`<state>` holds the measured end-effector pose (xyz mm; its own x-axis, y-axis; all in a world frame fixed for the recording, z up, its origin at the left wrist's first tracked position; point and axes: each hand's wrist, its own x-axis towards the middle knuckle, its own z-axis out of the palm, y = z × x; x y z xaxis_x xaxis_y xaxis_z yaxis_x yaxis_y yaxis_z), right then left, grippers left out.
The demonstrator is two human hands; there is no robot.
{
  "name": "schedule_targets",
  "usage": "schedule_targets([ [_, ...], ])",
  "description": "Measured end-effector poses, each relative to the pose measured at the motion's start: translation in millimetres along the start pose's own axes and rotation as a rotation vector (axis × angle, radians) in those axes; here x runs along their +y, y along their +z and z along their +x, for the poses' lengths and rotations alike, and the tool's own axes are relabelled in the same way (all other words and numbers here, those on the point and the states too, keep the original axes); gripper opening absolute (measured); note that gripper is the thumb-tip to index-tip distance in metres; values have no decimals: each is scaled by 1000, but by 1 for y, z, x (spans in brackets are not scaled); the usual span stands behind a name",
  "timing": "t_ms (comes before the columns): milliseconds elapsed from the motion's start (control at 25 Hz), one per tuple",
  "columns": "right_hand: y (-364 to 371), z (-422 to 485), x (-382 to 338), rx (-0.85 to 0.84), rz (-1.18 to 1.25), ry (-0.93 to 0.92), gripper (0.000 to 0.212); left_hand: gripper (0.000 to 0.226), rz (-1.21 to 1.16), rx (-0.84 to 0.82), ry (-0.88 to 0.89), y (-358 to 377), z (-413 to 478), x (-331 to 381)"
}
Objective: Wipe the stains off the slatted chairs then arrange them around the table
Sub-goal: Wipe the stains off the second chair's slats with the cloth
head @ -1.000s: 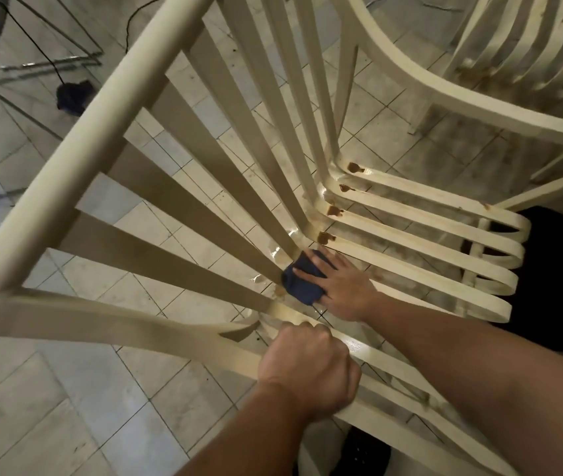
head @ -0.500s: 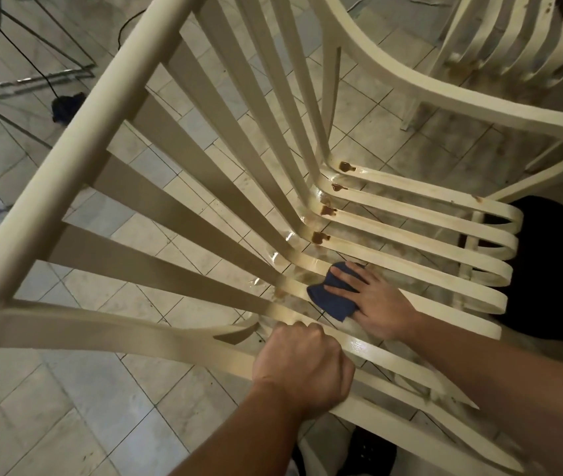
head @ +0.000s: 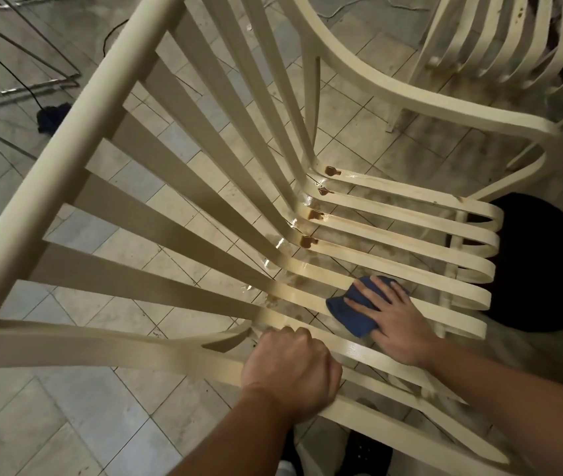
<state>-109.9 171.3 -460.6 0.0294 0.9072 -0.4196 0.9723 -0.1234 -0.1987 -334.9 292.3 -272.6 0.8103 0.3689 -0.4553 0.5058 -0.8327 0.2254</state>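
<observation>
Left hand (head: 290, 369) grips the chair (head: 67, 187); right hand (head: 393, 321) presses cloth (head: 349, 314) flat.

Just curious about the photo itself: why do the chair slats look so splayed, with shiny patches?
Head view: the wide-angle lens bows the slatted chair and fans its slats; wet film beside the brown stains throws glare; the same head view is dim and warm, slightly soft toward its edges.

The left hand (head: 290, 372) grips the near armrest of the cream slatted chair (head: 393, 231). Just beyond it the right hand (head: 393, 319) presses a blue cloth (head: 352, 312) flat on the seat slats; brown stains (head: 308, 241) dot slats farther ahead.
</observation>
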Motion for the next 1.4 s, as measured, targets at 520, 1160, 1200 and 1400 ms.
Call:
schedule_targets([
  [520, -30, 97, -92, -94, 49, -26, 62, 50, 69, -31, -16, -2, 0, 4],
  [1160, -77, 9, -30, 156, 1791, 664, 36, 57, 70, -39, -34, -3, -1, 5],
  [1200, -79, 3, -22, 188, 1835, 705, 38, 57, 63, -33, -34, -2, -1, 6],
  [1400, -64, -34, 14, 334, 1700, 872, 14, 55, 94, -24, -50, -2, -1, 6],
])
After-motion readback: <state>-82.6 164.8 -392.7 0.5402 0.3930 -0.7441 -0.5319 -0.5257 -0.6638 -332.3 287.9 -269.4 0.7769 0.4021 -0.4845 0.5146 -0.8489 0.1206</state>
